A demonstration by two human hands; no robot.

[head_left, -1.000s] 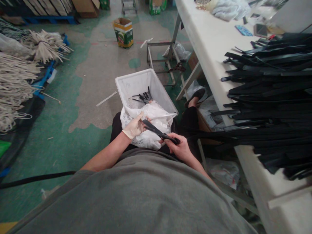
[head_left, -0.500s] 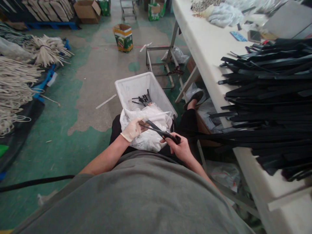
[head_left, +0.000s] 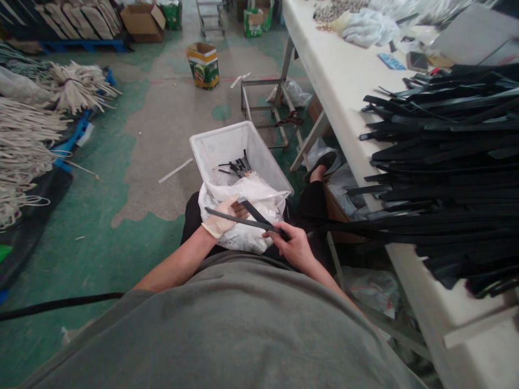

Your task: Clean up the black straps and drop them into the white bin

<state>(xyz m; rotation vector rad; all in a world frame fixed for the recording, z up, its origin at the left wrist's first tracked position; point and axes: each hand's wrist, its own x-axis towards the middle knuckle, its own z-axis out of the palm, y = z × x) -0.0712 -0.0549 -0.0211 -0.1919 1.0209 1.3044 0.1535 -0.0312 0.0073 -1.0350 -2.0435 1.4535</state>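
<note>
My right hand (head_left: 295, 246) is closed around black flat straps (head_left: 255, 221). Two strap lengths spread leftward out of it like a narrow V. The longer one crosses in front of my left hand (head_left: 222, 216), and its tip sticks out past the wrist side. A pale glove covers my left hand, which is half turned up with the fingers stretched out beside the shorter strap's end; contact there is unclear. Below both hands a white plastic bag (head_left: 259, 237) lies over my lap and the near side of a white bin (head_left: 221, 138). Short black strap pieces (head_left: 239, 165) lie in the bin.
On the right, a white table (head_left: 324, 70) carries a large pile of black straps (head_left: 446, 178), some hanging over its edge. A metal frame (head_left: 263, 108) stands beyond the bin. Beige cord bundles (head_left: 28, 135) lie at left, and a green-yellow carton (head_left: 204, 66) is on the floor.
One strap length has swung away from the other, its tip now lying across my left hand toward the left. My left fingers have loosened and straightened. The view has shifted slightly.
</note>
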